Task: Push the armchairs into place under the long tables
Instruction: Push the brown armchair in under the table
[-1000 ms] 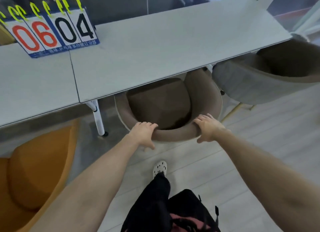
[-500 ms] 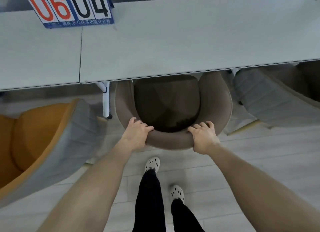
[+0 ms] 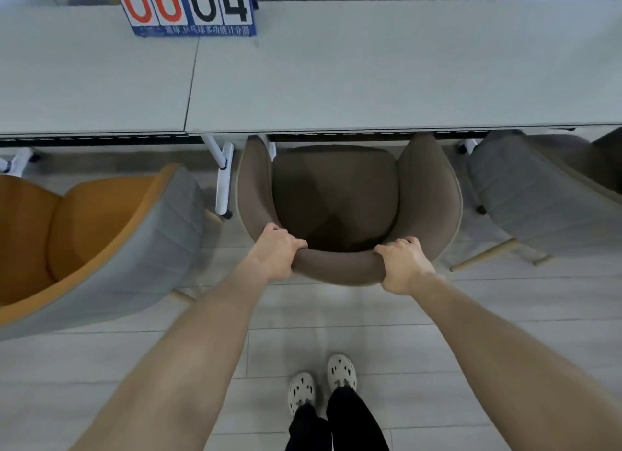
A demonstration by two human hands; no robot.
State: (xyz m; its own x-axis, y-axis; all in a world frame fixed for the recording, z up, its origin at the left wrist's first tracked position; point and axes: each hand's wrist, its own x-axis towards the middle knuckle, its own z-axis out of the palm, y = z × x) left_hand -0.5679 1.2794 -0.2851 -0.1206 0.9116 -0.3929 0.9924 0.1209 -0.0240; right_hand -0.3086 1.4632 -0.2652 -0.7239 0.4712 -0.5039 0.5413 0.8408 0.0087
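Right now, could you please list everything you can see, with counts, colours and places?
Long tables: two, pale grey, end to end across the top.
Scoreboard: one, blue base, red 06 and black 04, standing on the tables at top left.
Brown armchair: one, centre, front tucked under the table edge.
Orange armchair: one, grey outer shell, left, out from the table.
Grey-backed armchair: one, right, partly under the table.
Table legs: white, left of the brown armchair.
Floor: pale grey planks.
Shoes: two, white.
Hands: left hand and right hand grip the brown armchair's backrest.

floor (image 3: 505,332): pale grey planks | scoreboard (image 3: 190,8): reads 06 04, on tabletop
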